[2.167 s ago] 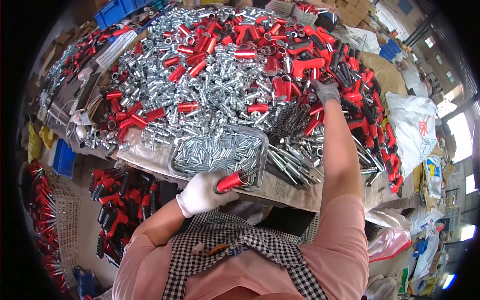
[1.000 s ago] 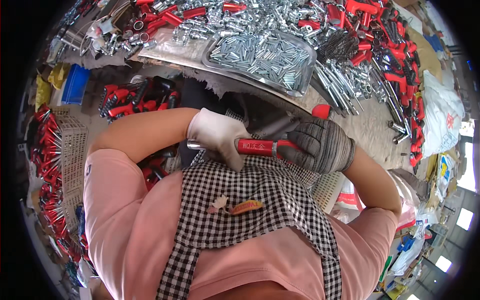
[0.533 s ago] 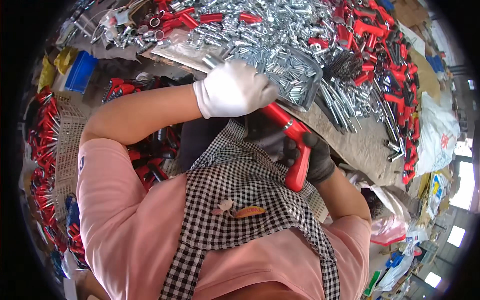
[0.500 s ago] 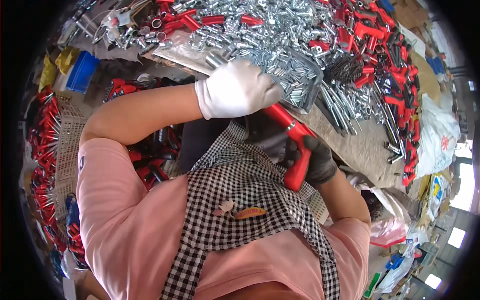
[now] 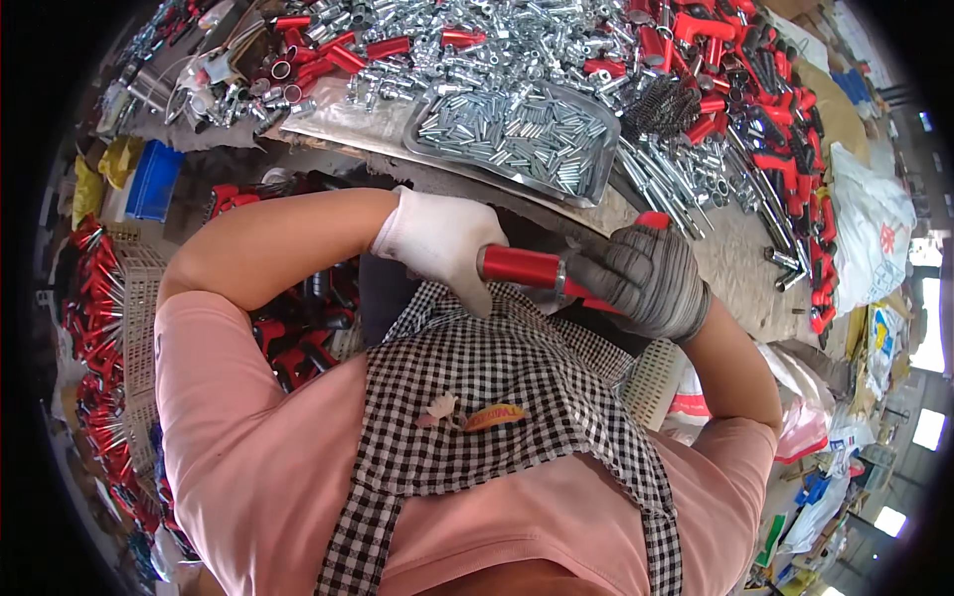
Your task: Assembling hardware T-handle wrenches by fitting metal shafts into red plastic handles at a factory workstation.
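Observation:
In front of my apron a red pistol-shaped tool body (image 5: pixel 522 265) lies almost level between my hands. My left hand (image 5: pixel 444 243), in a white glove, is closed at the barrel's left end, with its thumb pointing down. A silver ring circles the barrel near its right end. My right hand (image 5: pixel 646 281), in a grey-black glove, wraps the other end, and a red tip shows above its fingers. Most of the handle is hidden by that glove. Just beyond both hands, a metal tray (image 5: pixel 502 177) of short silver pins rests at the bench edge.
Loose silver fittings (image 5: pixel 517 45) heap up behind the tray. Long metal rods (image 5: pixel 661 184) and red tool bodies (image 5: pixel 711 30) lie to the right. Left stand a plastic crate (image 5: pixel 139 298) and a blue box (image 5: pixel 154 179). A white bag (image 5: pixel 865 233) sits far right.
My left hand has come down from over the tray. The red tool body has swung from slanting to nearly level, and my right hand has risen. A silver tube beyond my left hand no longer shows.

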Demonstrator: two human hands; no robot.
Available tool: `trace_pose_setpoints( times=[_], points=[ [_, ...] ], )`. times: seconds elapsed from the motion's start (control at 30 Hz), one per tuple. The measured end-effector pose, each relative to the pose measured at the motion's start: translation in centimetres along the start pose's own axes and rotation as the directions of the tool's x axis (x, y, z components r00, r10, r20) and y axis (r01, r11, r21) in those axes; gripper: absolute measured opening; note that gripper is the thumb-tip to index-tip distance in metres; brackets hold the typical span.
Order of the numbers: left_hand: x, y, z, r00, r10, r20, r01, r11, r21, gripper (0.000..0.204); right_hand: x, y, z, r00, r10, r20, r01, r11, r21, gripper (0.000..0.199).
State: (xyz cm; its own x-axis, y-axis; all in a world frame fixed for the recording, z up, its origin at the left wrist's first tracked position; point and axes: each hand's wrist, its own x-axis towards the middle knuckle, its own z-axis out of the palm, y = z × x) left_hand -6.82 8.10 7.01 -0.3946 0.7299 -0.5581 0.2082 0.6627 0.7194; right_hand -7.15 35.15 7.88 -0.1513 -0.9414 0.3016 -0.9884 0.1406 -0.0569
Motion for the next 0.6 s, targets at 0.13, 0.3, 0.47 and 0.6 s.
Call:
trace_pose_setpoints(
  times=[0.13,0.3,0.47,0.6],
  points=[
    [0.3,0.4,0.8,0.977,-0.141,0.160,0.161,0.980,-0.114,0.034,-0.8,-0.2,0.8,0.990,-0.143,0.021,0.143,0.990,-0.018,0.042],
    [0.0,-0.1,1.7,0.892,0.044,-0.451,0.176,0.884,0.434,0.024,-0.8,-2.2,3.6,0.883,0.469,0.030,-0.439,0.801,0.407,0.045],
    [-0.3,-0.9,-1.4,0.632,0.629,-0.453,0.215,0.419,0.882,0.011,-0.3,-2.4,6.1,0.727,0.320,0.607,-0.065,-0.848,0.526,0.065],
    [-0.2,-0.2,-5.8,0.408,0.913,-0.015,0.088,-0.024,0.996,0.017,0.7,-5.8,9.7,0.850,0.250,0.464,0.252,-0.966,0.059,0.075]
  ],
)
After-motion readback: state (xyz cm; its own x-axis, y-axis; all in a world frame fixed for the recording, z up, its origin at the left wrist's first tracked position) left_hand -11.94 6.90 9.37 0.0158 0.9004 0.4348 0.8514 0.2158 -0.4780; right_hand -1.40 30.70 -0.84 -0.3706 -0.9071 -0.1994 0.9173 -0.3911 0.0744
